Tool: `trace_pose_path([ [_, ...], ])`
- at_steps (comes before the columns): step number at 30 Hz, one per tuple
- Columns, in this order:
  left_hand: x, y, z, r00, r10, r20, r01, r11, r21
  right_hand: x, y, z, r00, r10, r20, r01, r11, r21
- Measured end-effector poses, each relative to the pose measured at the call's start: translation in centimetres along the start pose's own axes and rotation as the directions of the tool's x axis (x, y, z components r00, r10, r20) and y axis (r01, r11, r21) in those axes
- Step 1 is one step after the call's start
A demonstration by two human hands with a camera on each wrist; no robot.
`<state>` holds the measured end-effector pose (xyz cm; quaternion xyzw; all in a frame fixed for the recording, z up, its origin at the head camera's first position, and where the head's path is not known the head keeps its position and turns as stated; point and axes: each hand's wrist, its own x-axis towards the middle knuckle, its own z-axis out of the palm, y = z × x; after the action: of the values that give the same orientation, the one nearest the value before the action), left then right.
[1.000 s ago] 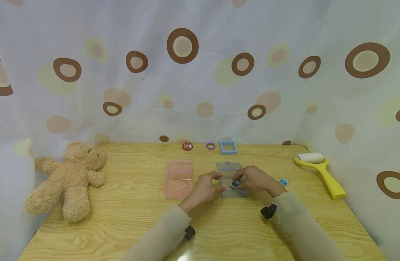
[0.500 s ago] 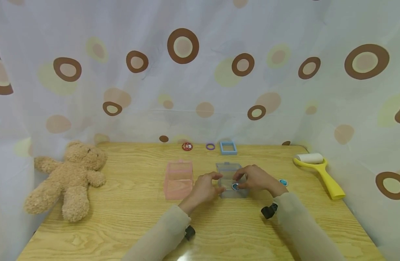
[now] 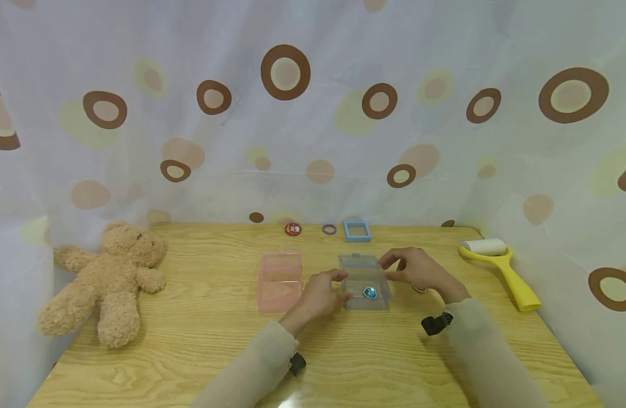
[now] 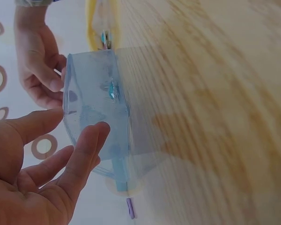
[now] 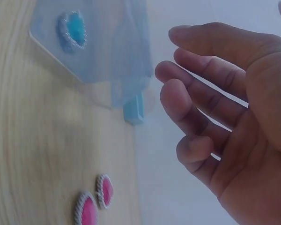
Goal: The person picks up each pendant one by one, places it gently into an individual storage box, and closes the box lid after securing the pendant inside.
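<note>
A translucent blue-grey box [image 3: 364,275] stands on the wooden table with its lid folded back. Inside it, toward the front, lies a turquoise gem [image 3: 369,292] with a silvery rim. My left hand [image 3: 320,294] is at the box's left side, its thumb and fingers extended along the wall; contact is hard to tell. At the right side, my right hand [image 3: 417,269] holds nothing, its fingers [image 5: 175,98] loosely bent near the wall. Two pink gems [image 5: 104,191] lie on the table in the right wrist view. In the head view, my right hand mostly hides one.
A pink translucent box [image 3: 280,283] stands open to the left. Farther back lie a red round badge [image 3: 293,229], a purple ring [image 3: 329,229] and a blue square frame [image 3: 347,231]. A teddy bear [image 3: 111,277] is at far left; a yellow-handled roller [image 3: 517,283] lies right.
My right hand has let go of the turquoise gem inside the box and moved back and right, out of the box. My left hand has stayed in place.
</note>
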<state>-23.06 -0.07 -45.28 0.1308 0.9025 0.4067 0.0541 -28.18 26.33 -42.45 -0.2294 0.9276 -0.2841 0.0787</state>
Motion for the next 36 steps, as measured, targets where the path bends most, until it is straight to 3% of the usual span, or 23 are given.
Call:
trace_pose_path([
  [14,0.0,-0.1,-0.1,1.000,0.017,0.001,-0.017,1.000,-0.013,-2.3,4.7,-2.8,0.992,0.040,-0.123,-0.042,0.999,-0.019],
  [36,-0.1,-0.1,0.1,1.000,0.000,0.005,0.000,1.000,0.015,-5.8,10.7,-3.0,0.980,0.168,-0.103,-0.172,0.984,-0.042],
])
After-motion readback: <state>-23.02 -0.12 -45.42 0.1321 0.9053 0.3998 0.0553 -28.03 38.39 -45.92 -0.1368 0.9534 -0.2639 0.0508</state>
